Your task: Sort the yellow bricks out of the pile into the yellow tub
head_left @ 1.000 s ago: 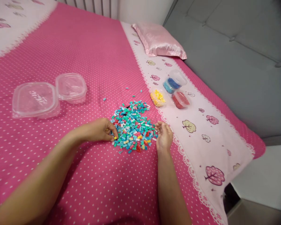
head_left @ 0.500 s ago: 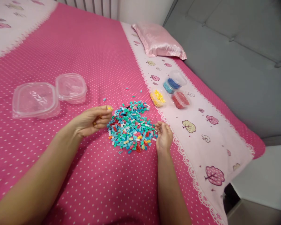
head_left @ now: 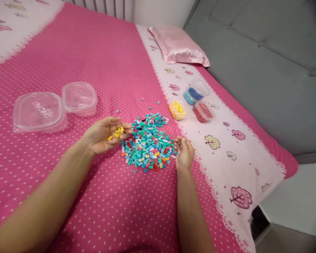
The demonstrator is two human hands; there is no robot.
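Observation:
A heap of small bricks (head_left: 147, 142), mostly teal with red, white and yellow ones, lies on the pink dotted bedspread (head_left: 94, 59). My left hand (head_left: 104, 134) is turned palm up at the heap's left edge and cups several yellow bricks (head_left: 118, 132) on its fingers. My right hand (head_left: 184, 153) rests at the heap's right edge with its fingers curled in; whether anything is in them is hidden. Beyond the heap stand a tub of yellow bricks (head_left: 177, 110), a tub of red bricks (head_left: 203, 111) and a tub of blue bricks (head_left: 196, 92).
Two clear plastic tubs (head_left: 39, 112) (head_left: 79, 98) sit to the left on the bedspread. A pink satin pillow (head_left: 177, 45) lies at the far end. A grey padded headboard (head_left: 265, 70) runs along the right. A few stray bricks lie behind the heap.
My left hand has lifted off the heap's left edge and turned palm up, showing yellow bricks in it. My right hand has stayed in place.

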